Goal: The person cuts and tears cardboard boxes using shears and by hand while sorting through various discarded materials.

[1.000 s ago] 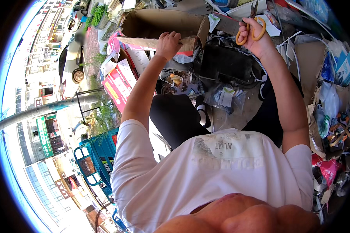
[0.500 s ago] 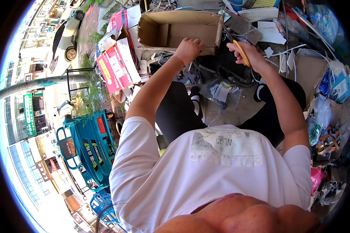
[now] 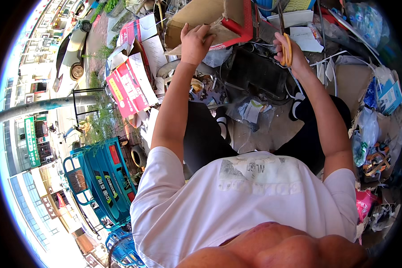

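Note:
A brown cardboard box [image 3: 201, 14] with red on its outer side is tilted up in front of me. My left hand [image 3: 195, 44] grips its near edge, fingers over the torn cardboard. In my right hand [image 3: 295, 56] are scissors [image 3: 289, 50] with orange-yellow handles; their dark blades point away, just right of the box. Under and nearer than the box lies a black plastic tray [image 3: 257, 73]. A clear plastic bag [image 3: 259, 111] with bits of paper sits on the ground between my feet.
A red-and-white carton [image 3: 129, 85] and loose cardboard pile up on the left. At the right are plastic bags [image 3: 368, 129], clear bottles [image 3: 366, 22] and white strips. A blue cargo tricycle [image 3: 102, 183] and a parked car [image 3: 71, 56] stand farther left.
The box has been tipped up and away, showing its red side and uncovering the black tray. My left hand moved left and away with it; the right hand with the scissors rose slightly.

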`<state>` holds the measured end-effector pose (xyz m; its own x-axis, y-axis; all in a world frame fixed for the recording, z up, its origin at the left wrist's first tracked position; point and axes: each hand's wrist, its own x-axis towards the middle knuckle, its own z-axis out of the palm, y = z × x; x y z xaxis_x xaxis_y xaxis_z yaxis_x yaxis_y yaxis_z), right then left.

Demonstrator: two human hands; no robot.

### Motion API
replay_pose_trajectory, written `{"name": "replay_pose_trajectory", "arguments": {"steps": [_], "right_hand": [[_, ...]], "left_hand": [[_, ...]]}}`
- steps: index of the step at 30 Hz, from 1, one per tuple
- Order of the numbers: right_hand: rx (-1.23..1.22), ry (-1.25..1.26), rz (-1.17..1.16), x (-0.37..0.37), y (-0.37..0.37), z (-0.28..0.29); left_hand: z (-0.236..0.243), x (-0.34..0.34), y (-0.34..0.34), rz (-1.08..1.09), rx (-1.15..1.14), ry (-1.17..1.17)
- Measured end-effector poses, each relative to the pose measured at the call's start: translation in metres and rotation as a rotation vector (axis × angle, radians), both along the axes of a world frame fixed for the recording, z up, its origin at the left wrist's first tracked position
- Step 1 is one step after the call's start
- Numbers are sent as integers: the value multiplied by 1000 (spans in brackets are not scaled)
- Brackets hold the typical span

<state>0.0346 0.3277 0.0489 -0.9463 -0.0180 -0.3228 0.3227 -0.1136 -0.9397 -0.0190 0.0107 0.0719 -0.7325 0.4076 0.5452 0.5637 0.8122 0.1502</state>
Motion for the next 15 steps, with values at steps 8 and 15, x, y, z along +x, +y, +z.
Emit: {"name": "replay_pose_trajectory", "arguments": {"steps": [8, 15], "right_hand": [[-218, -25, -279, -22, 14, 1], [-144, 221, -459, -35, 55, 30]], "left_hand": [[25, 33, 72, -292, 294, 168], [25, 54, 90, -487, 91, 260]]}}
